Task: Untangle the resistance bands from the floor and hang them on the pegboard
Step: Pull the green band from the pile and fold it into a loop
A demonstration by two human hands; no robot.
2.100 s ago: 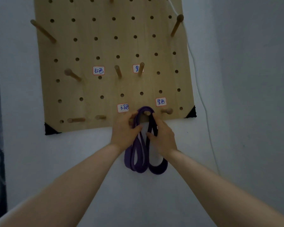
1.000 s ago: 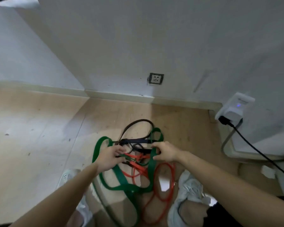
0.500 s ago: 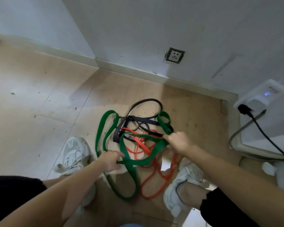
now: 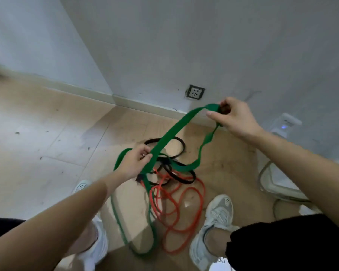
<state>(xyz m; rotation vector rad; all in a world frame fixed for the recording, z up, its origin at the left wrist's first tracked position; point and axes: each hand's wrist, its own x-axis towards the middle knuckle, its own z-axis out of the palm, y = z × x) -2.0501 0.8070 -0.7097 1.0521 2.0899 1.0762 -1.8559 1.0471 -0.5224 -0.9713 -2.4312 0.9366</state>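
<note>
A wide green resistance band stretches in the air between my hands. My right hand pinches its top end, raised in front of the wall. My left hand grips the band lower down, above the pile. The rest of the green band trails down to the wooden floor and loops between my feet. Under it lie a black band and a thin red band, tangled together. The pegboard is out of view.
My two white sneakers stand either side of the pile. A wall socket sits low on the grey wall. A white device with a blue light and a grey cable are at the right.
I left the purple band on the pegboard, bent to the floor pile, and took the green band in both hands. My right hand has now lifted its end up and right.
</note>
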